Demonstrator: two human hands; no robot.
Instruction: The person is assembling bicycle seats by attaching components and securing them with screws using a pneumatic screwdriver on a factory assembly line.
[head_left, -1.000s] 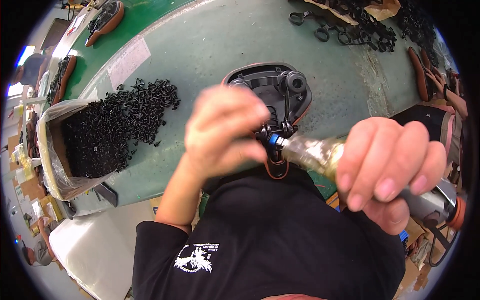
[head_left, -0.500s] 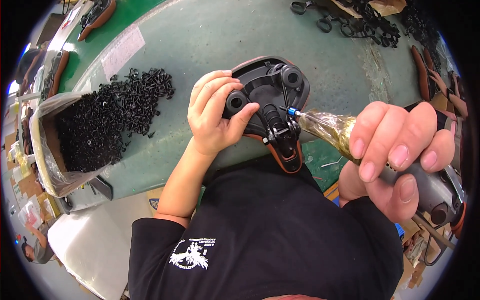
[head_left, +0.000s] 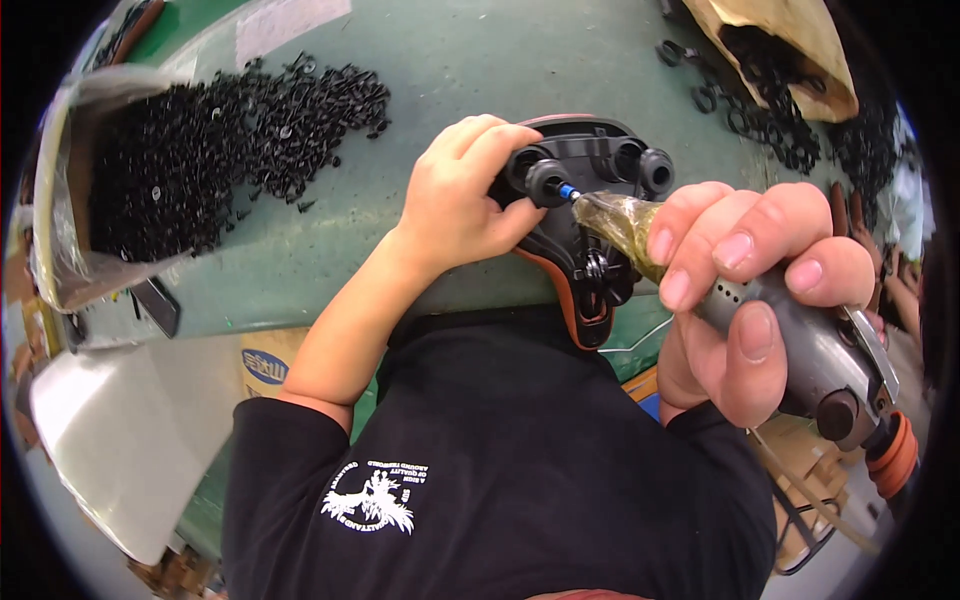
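A bicycle saddle [head_left: 566, 282] lies upside down at the table's front edge, its black underside up and a brown-orange rim showing. My left hand [head_left: 455, 200] is closed round the saddle's wide end at the left, thumb and fingers about a black round bumper [head_left: 547, 180]. In my right hand [head_left: 770, 260] is a grey power screwdriver [head_left: 820, 350], its nose wrapped in yellowish clear tape. Its blue tip [head_left: 568, 191] meets the left bumper; whether a screw sits there is hidden. A second round bumper [head_left: 655, 172] stands at the right.
At the left, a plastic-lined box [head_left: 50, 220] spills a heap of small black plastic parts [head_left: 310, 120] across the green table [head_left: 480, 60]. A paper bag [head_left: 835, 70] with black ring-shaped clips [head_left: 775, 125] lies far right. A dark phone-like slab [head_left: 156, 305] rests at the left edge.
My right hand has moved the screwdriver left and up, from beside the saddle's middle hardware to the left bumper. My left hand still grips the saddle. The view has shifted.
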